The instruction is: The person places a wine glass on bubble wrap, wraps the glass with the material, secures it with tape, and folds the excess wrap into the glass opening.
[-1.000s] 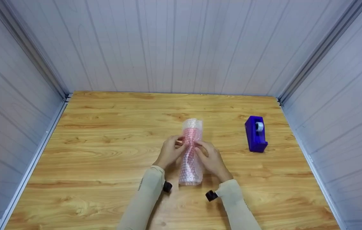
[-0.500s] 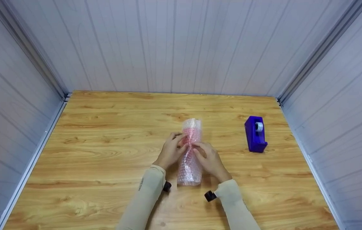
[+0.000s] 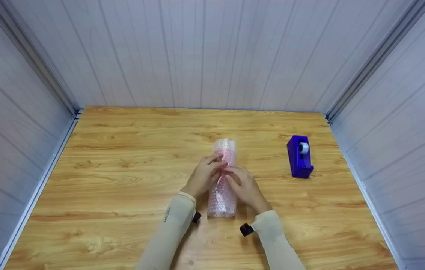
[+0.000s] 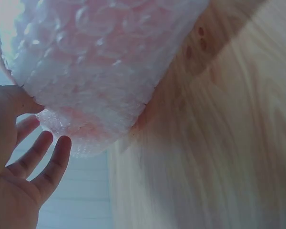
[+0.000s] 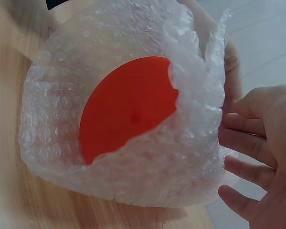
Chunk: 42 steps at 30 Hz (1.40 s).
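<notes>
A roll of bubble wrap (image 3: 222, 200) lies lengthwise at the middle of the table, around a red cylinder whose flat round end (image 5: 131, 107) shows inside the wrap in the right wrist view. My left hand (image 3: 204, 176) rests on the roll's upper left side, its fairly straight fingers over the seam. In the left wrist view, the left thumb (image 4: 24, 101) touches the wrap while the other fingers spread. From the right side, my right hand (image 3: 248, 187) pinches the wrap's overlapping edge with thumb and forefinger. The roll's near end gapes open.
A blue tape dispenser (image 3: 300, 157) with a roll of clear tape stands to the right on the wood-grain table (image 3: 122, 150). Pale panel walls (image 3: 197, 56) close in the back and both sides. Small black cameras (image 3: 247, 229) sit on both wrists.
My left hand has shifted slightly right and forward, its fingers reaching over the seam beside the right fingertips. The roll has moved a little left. The right hand keeps its place.
</notes>
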Each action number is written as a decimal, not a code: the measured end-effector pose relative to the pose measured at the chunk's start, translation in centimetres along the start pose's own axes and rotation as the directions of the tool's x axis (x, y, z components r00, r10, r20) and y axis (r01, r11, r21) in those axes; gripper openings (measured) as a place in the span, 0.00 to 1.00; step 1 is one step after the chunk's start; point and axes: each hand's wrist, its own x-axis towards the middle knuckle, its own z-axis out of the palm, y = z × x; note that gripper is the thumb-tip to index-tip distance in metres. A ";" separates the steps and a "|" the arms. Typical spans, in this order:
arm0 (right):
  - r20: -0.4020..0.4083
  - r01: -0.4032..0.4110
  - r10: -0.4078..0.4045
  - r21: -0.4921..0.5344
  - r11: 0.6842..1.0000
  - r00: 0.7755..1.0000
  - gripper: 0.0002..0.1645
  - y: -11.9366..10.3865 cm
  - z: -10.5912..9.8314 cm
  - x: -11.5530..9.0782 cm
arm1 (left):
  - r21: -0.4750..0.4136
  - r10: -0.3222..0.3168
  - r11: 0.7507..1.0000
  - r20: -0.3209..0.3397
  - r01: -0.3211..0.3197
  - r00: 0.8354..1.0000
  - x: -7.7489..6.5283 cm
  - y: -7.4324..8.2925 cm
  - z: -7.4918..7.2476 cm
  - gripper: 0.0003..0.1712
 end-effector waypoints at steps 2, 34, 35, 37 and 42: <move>0.005 -0.006 0.006 0.002 1.000 1.000 0.16 0.0 0.0 0.0 | 0.007 0.005 1.000 0.025 -0.006 1.000 0.1 0.0 -0.1 0.18; 0.039 -0.055 0.051 0.104 0.993 0.998 0.12 0.2 -0.6 0.0 | -0.006 -0.165 0.984 0.321 0.176 0.933 3.1 -0.4 -1.5 0.34; 0.040 -0.058 0.054 0.102 0.993 0.998 0.12 0.2 -0.6 0.0 | 0.000 -0.175 0.983 0.336 0.186 0.926 3.3 -0.4 -1.6 0.35; 0.040 -0.060 0.056 0.105 0.993 0.998 0.12 0.2 -0.7 0.0 | 0.009 -0.192 0.979 0.360 0.203 0.913 3.5 -0.4 -1.7 0.35; 0.033 -0.062 0.057 0.141 0.988 0.998 0.12 0.6 -1.2 0.1 | 0.022 -0.228 0.971 0.398 0.239 0.889 3.8 -0.2 -1.9 0.36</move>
